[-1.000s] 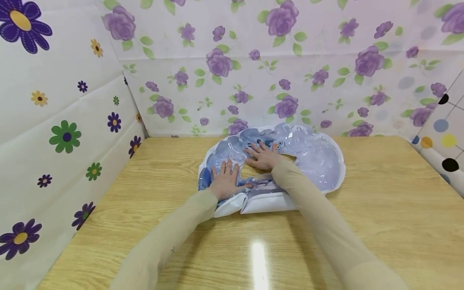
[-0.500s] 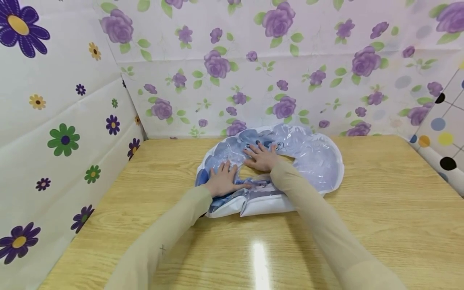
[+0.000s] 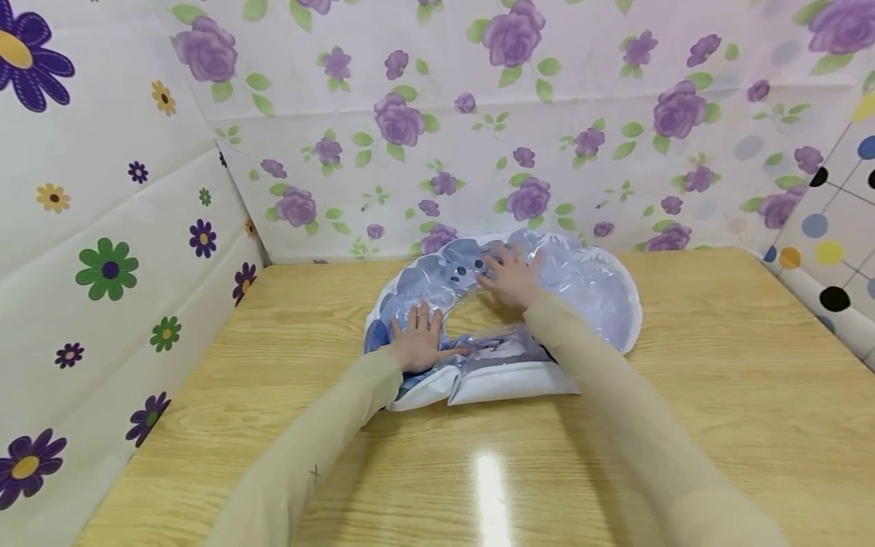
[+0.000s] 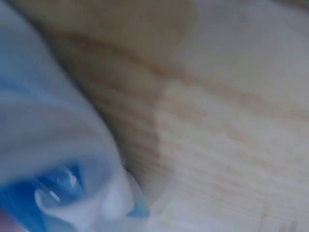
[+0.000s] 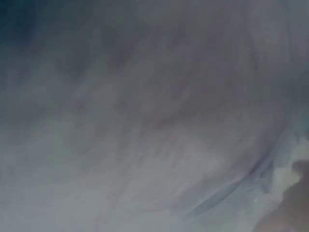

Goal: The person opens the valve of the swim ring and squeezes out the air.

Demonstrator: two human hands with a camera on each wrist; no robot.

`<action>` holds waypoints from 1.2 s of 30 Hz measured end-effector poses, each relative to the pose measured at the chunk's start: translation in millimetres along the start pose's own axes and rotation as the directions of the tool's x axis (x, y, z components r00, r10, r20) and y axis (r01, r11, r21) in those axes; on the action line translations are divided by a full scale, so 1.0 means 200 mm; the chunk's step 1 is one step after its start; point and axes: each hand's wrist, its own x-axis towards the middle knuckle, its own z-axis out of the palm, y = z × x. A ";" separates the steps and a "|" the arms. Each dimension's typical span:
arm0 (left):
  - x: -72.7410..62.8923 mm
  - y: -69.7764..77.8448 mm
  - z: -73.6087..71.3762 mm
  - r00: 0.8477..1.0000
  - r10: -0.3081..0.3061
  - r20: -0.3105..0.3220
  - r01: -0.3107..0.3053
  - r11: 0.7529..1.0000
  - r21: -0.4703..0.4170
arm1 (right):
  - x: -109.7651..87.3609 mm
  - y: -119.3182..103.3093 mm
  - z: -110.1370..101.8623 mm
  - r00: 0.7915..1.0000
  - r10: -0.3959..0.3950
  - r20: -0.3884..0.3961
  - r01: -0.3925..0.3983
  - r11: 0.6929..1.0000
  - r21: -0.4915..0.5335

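Observation:
A soft, wrinkled swim ring [image 3: 601, 296] in pale blue and white clear plastic lies on the table, its near side folded over into a straight edge. My left hand [image 3: 415, 346] rests flat on its left part, fingers spread and thumb pointing right. Over the far side of the ring's hole, my right hand [image 3: 513, 277] lies with straight, spread fingers on the printed plastic. In the left wrist view, the creased edge of the ring [image 4: 91, 145] shows beside wood grain. Blurred plastic fills most of the right wrist view, with part of the right hand [image 5: 289, 208] at the lower right corner.
The wooden table [image 3: 307, 319] extends around the ring on all sides, with a bright light reflection near the front. A purple-rose sheet [image 3: 369, 167] hangs behind it. A flowered sheet [image 3: 116, 197] covers the left side, and a dotted sheet [image 3: 841, 228] the right.
My right hand has slid away from me and slightly right, up onto the far band of the ring, uncovering more of the hole. The left hand stays spread on the ring's left part.

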 end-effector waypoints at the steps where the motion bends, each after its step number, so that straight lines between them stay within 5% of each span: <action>1: 0.00 0.00 0.00 1.000 0.000 0.000 0.000 1.000 0.003 | -0.01 0.02 -0.01 0.999 0.051 0.007 -0.051 0.999 0.004; 5: 0.00 0.01 0.00 1.000 0.008 0.006 -0.009 1.000 0.011 | -0.04 0.11 -0.02 0.979 0.159 0.126 -0.169 0.983 0.076; 10: -0.01 0.01 0.01 1.000 0.022 0.008 -0.022 1.000 -0.002 | -0.06 0.13 -0.02 0.954 0.159 0.254 -0.212 0.957 0.198; 19: 0.01 -0.02 0.02 1.000 0.010 0.008 -0.010 1.000 -0.001 | -0.01 0.17 0.01 0.971 0.098 0.220 -0.157 0.950 0.269; 24: 0.02 -0.02 0.02 1.000 0.021 0.018 -0.022 1.000 0.005 | -0.07 0.13 -0.07 0.982 -0.005 0.190 -0.040 0.973 0.228; 29: 0.01 -0.02 -0.01 0.999 0.001 0.035 -0.002 1.000 0.014 | -0.15 0.06 -0.17 0.970 -0.108 0.219 0.067 0.981 0.183; 33: 0.01 -0.01 -0.01 0.998 0.000 0.068 -0.001 1.000 0.012 | -0.28 0.03 -0.20 0.942 -0.271 0.197 0.249 0.960 0.132; 36: 0.01 0.00 -0.02 0.997 -0.002 0.080 0.002 1.000 0.001 | -0.39 0.02 -0.19 0.894 -0.425 0.144 0.419 0.905 0.069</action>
